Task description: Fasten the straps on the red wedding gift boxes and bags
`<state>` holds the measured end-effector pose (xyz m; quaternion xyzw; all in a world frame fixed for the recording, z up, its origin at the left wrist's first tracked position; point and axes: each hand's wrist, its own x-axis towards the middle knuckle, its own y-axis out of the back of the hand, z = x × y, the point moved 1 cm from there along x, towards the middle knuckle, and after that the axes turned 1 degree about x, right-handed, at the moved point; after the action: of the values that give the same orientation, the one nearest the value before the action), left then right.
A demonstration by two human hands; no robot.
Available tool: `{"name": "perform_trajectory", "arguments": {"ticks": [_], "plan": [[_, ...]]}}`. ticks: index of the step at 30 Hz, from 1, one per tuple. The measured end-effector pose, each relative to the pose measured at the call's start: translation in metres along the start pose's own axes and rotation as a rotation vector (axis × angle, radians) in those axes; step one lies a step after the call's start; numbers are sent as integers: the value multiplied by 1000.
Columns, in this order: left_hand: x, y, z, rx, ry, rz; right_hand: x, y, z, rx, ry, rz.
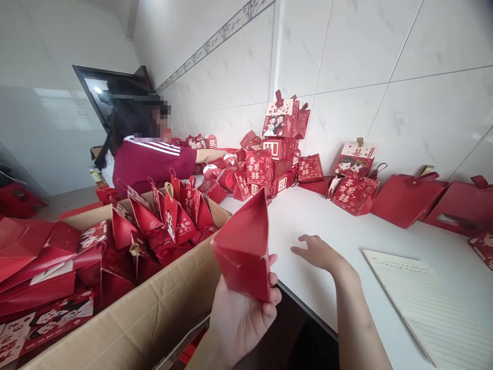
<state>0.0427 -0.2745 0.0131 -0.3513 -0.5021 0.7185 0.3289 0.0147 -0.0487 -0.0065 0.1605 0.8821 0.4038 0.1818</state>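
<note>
My left hand [241,318] grips a plain red paper gift box [244,249], held upright by its lower edge over the gap between a cardboard carton [154,313] and the white table [327,221]. My right hand [318,252] hovers just above the table to the right of the box, fingers spread and holding nothing. The carton at my left is packed with red gift bags and boxes [169,218].
A lined notebook [427,303] lies on the table at the right. Red gift boxes are piled along the tiled wall [275,154], with larger flat ones at the far right [408,198]. Another person [142,149] in a maroon shirt reaches into the pile at the back left.
</note>
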Motion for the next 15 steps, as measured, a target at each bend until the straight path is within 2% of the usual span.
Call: {"name": "perform_trajectory", "arguments": {"ticks": [3, 7, 15], "plan": [[3, -12, 0, -40, 34, 15, 4, -15, -4, -51, 35, -79], [5, -23, -1, -53, 3, 10, 7, -20, -7, -86, 89, -137], [4, -31, -7, -12, -36, 19, 7, -19, -4, -96, 153, -131]]}}
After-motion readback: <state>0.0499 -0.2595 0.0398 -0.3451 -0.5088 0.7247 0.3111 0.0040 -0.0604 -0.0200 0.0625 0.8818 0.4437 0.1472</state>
